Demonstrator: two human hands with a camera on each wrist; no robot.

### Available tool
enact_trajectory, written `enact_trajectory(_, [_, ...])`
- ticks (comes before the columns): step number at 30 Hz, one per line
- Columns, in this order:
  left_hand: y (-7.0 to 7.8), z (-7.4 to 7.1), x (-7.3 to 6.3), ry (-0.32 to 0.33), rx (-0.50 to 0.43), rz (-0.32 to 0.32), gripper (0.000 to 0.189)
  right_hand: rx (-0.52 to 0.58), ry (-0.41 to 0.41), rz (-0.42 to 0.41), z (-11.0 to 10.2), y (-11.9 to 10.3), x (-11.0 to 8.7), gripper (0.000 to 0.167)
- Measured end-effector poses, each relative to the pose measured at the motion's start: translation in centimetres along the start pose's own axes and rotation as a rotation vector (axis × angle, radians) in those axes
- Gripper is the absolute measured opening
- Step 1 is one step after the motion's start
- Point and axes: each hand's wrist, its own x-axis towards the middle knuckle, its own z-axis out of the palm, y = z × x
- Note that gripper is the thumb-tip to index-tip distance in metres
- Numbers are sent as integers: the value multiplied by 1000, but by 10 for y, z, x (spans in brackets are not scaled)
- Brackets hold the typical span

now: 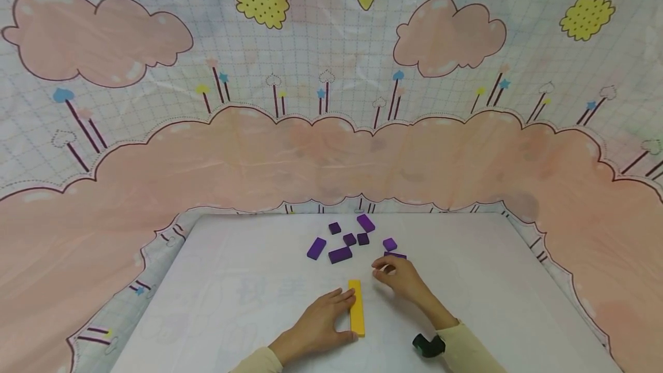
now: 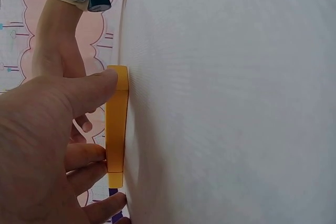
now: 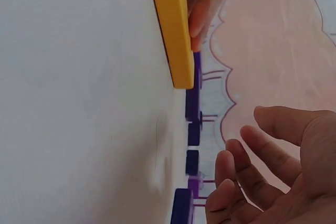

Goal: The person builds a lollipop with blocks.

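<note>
A long yellow bar (image 1: 357, 315) lies on the white table in the head view, pointing away from me. My left hand (image 1: 323, 321) rests against its left side, thumb at the near end and fingertips near the far end. In the left wrist view, the thumb overlaps the near end of the yellow bar (image 2: 116, 129). My right hand (image 1: 404, 281) is beyond and right of the bar, beside a purple block (image 1: 395, 255) that it partly hides. In the right wrist view, the loosely bent fingers of my right hand (image 3: 278, 166) hold nothing.
Several purple blocks, long and small, lie scattered at the table's far side, among them a long block (image 1: 340, 255) and a small cube (image 1: 334, 228). A dark green device (image 1: 429, 346) sits at the right wrist. A patterned cloth (image 1: 331, 154) hangs behind the table (image 1: 233, 281).
</note>
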Motion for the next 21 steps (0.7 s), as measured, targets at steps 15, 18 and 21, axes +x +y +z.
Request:
enact_trajectory(15, [0, 2, -1, 28, 26, 12, 74, 18, 129, 8, -30, 22, -7, 19])
enact_trajectory(18, [0, 2, -2, 30, 31, 15, 74, 25, 146, -3, -35, 28, -8, 19])
enact_trajectory(21, [0, 1, -2, 30, 32, 16, 74, 31, 155, -3, -39, 33, -8, 21])
